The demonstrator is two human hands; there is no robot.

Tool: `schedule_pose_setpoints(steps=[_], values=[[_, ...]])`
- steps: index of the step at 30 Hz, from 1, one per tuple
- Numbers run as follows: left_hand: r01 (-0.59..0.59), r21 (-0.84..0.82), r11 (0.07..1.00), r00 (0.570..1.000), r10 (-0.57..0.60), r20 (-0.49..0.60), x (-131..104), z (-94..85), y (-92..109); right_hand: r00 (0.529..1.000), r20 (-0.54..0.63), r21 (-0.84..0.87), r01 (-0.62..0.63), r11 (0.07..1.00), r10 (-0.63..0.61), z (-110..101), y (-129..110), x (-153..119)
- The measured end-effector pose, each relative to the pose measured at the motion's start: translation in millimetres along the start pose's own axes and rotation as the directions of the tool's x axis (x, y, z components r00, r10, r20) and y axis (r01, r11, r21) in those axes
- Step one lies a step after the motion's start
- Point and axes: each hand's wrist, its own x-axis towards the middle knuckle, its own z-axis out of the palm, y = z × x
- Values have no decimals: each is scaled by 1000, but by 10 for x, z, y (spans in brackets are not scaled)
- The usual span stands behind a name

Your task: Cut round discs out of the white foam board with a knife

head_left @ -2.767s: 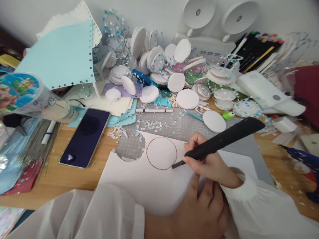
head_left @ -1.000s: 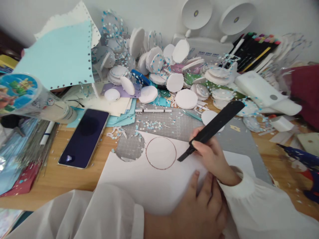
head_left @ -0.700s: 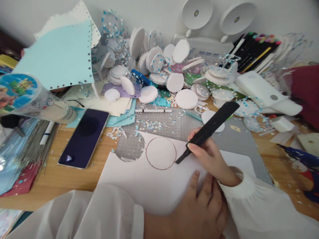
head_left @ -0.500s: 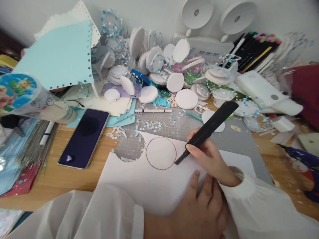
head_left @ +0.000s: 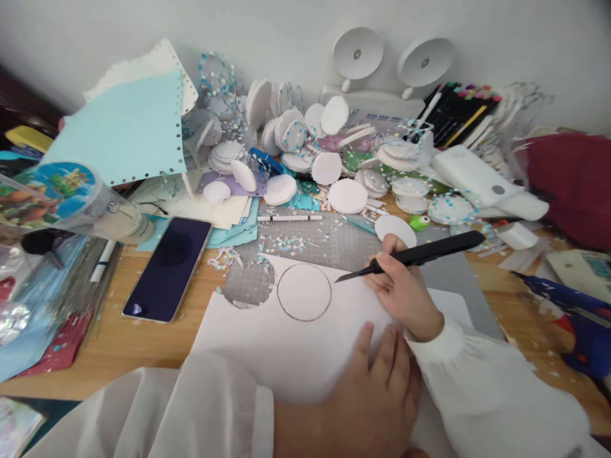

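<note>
My right hand [head_left: 407,294] is closed around a black craft knife [head_left: 436,247]. The blade points left, its tip just beyond the right edge of a circle outline [head_left: 304,292] on a white sheet [head_left: 258,356]. My left hand [head_left: 377,388] lies flat on that sheet, fingers stretched out, below the knife. A rounded cut-out notch breaks the sheet's upper left edge. Under it is a grey cutting mat [head_left: 334,238], strewn with small blue and white confetti pieces. A white disc [head_left: 395,230] lies behind the knife.
A phone [head_left: 168,270] rests on the wooden desk at left, near a tilted plastic cup [head_left: 125,219]. White discs [head_left: 348,195] are heaped at the back, below a two-headed lamp [head_left: 358,54]. A blue glue gun [head_left: 573,312] lies at right. A white pen [head_left: 290,218] crosses the mat.
My right hand has turned the knife to a lower angle, with its tip raised from the circle's lower right to its upper right side. The view has shifted slightly; my left hand stays flat.
</note>
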Motion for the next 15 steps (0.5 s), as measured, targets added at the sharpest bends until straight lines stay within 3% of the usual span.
schedule_pose_setpoints(steps=[9,15], values=[[-81,-43,996,988,86,129,-118,-317,-138,995,-45,79,92,993,-89,-3,-203,-55],[-47,-33,998,992,51,119,-98,-299,-100,994,28,125,106,987,-110,-40,-418,-243]])
